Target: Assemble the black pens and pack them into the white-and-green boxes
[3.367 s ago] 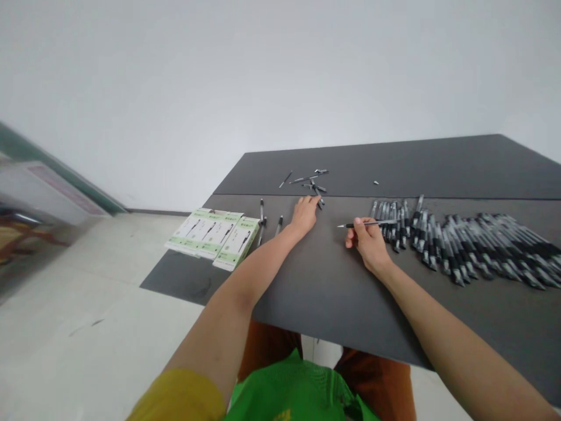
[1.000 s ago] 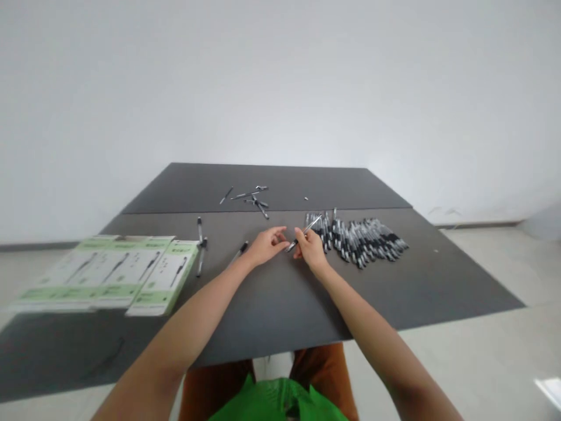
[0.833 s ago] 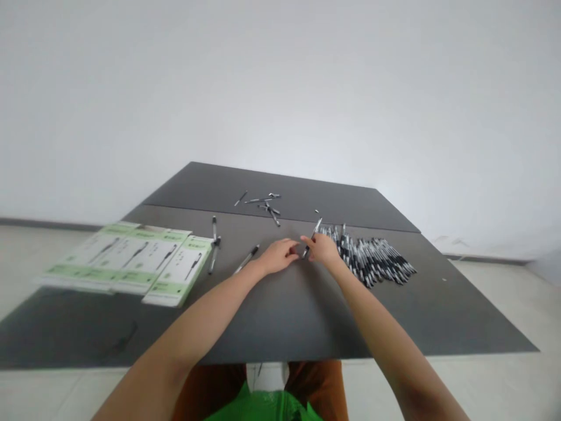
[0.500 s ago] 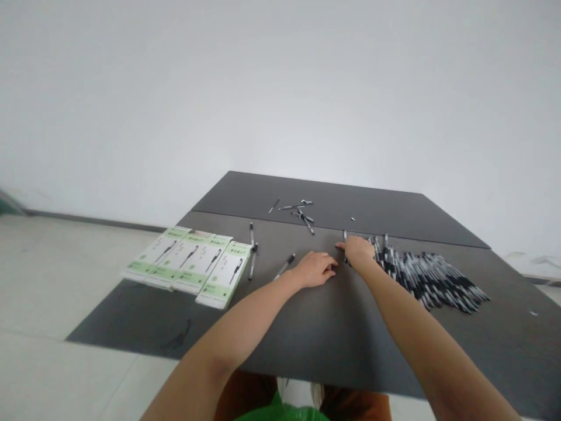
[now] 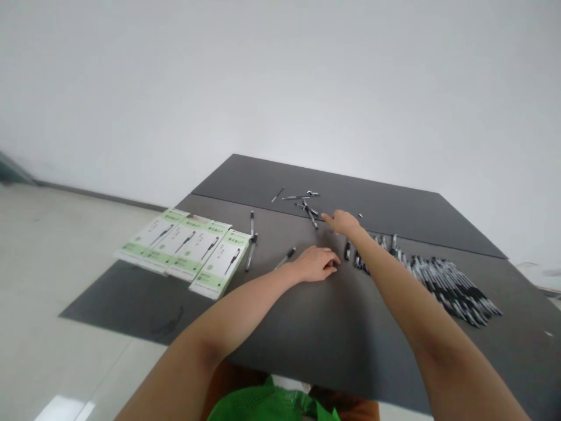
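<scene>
Right hand near the crossed pens (can't tell if it's pinching anything), I'd lift the top one.

My single head-worn view faces forward and down, fairly near the worktop, both hands mid-frame.

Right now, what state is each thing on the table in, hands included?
Left hand, fingers curled, palm hidden.
Right hand, fingers mostly hidden, grip unclear.
Boxes, lying flat, overlapping; shut or open unclear.
Pens on the right, lying fanned together.
Pens beside the boxes, lying flat.
Far pens and small pieces, scattered loose.
</scene>
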`<state>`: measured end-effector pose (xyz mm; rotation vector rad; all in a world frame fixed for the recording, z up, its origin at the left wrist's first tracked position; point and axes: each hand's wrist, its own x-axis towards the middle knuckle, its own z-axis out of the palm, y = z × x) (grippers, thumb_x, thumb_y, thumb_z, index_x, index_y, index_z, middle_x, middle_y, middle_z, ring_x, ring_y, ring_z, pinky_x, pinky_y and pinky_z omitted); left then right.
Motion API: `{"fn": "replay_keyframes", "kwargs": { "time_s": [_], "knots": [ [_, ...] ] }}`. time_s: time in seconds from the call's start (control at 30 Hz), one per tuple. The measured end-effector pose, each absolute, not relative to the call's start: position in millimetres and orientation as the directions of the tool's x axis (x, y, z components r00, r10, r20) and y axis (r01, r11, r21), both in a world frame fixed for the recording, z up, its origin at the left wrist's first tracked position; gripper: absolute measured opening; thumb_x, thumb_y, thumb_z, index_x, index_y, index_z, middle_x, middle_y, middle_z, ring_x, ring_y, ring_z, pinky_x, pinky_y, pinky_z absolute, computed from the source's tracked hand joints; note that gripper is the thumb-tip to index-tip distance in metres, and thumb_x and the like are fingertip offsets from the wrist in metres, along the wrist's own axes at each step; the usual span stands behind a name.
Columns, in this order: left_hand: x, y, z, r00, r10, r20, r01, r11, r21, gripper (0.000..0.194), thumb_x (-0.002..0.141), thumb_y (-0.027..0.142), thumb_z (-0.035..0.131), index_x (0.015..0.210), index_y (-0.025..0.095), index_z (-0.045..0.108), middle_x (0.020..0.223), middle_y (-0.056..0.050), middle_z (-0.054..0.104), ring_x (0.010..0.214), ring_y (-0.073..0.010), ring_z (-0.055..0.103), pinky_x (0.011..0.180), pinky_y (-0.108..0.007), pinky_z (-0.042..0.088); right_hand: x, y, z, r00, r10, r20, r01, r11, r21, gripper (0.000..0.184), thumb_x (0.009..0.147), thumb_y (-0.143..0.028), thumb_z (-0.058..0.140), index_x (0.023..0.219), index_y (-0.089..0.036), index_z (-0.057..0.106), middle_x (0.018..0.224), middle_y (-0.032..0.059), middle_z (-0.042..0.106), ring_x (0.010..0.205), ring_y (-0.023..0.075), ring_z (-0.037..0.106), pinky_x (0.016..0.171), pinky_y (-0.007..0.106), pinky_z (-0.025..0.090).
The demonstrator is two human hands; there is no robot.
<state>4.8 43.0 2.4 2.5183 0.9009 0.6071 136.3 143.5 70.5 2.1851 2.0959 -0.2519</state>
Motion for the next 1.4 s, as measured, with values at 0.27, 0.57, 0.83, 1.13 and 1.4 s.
{"fn": "replay_keyframes", "kwargs": {
  "time_s": [0.27, 0.57, 0.83, 1.13, 1.4],
  "knots": [
    [3.7, 44.1, 5.8, 0.716, 0.665, 0.212, 0.521, -0.711, 0.471, 0.018, 0.085, 0.030, 0.061, 0.082, 0.014, 0.070, 0.084, -0.009, 0.071, 0.081, -0.0219, 0.066, 0.075, -0.032, 0.048, 76.2, 131.2, 40.4, -0.100, 0.992, -0.078, 0.993, 0.105, 0.055, 0.050, 0.098, -0.038, 0.042, 0.126, 0.002, 0.055, 0.123, 0.0307, 0.061, 0.123, 0.0329, 0.056, 0.098, 0.039, 0.041],
    [4.2, 42.4, 7.3, 0.661, 0.704, 0.260, 0.491, -0.667, 0.560, 0.023, 0.084, 0.022, 0.060, 0.105, 0.017, 0.069, 0.091, -0.005, 0.069, 0.084, -0.0165, 0.064, 0.079, -0.028, 0.048, 149.5, 128.3, 70.2, -0.039, 0.998, -0.049, 0.998, 0.037, -0.056, 0.042, 0.101, -0.040, 0.034, 0.113, -0.011, 0.063, 0.108, 0.0212, 0.070, 0.103, 0.0273, 0.067, 0.079, 0.030, 0.044],
    [2.8, 39.0, 5.7, 0.644, 0.713, 0.276, 0.470, -0.654, 0.593, 0.021, 0.084, 0.021, 0.059, 0.103, 0.017, 0.068, 0.086, -0.003, 0.067, 0.077, -0.0151, 0.062, 0.077, -0.028, 0.049, 152.6, 119.1, 57.3, 0.038, 0.999, 0.012, 0.970, -0.034, -0.240, 0.041, 0.098, -0.040, 0.040, 0.102, -0.014, 0.071, 0.099, 0.0120, 0.074, 0.088, 0.0186, 0.066, 0.067, 0.024, 0.038],
    [-10.1, 58.3, 9.0, 0.058, 0.859, 0.509, 0.673, -0.410, 0.615, 0.054, 0.088, 0.033, 0.059, 0.137, 0.016, 0.045, 0.133, -0.014, 0.051, 0.123, -0.0253, 0.046, 0.106, -0.039, 0.039, 176.2, 83.2, 66.3, 0.020, 0.998, 0.059, 0.951, -0.001, -0.309, 0.039, 0.088, -0.044, 0.053, 0.080, -0.014, 0.077, 0.055, 0.0022, 0.059, 0.059, 0.0151, 0.056, 0.054, 0.024, 0.032],
    [-1.1, 54.8, 6.4, 0.329, 0.857, 0.396, 0.793, -0.478, 0.378, 0.031, 0.091, 0.022, 0.054, 0.121, 0.024, 0.063, 0.118, -0.010, 0.062, 0.119, -0.0291, 0.042, 0.100, -0.046, 0.039, 177.9, 41.4, 62.7, 0.129, 0.985, 0.110, 0.799, -0.038, -0.600, 0.024, 0.077, -0.032, 0.062, 0.086, -0.013, 0.074, 0.061, 0.0022, 0.065, 0.056, 0.0134, 0.057, 0.055, 0.023, 0.040]
  ]
}}
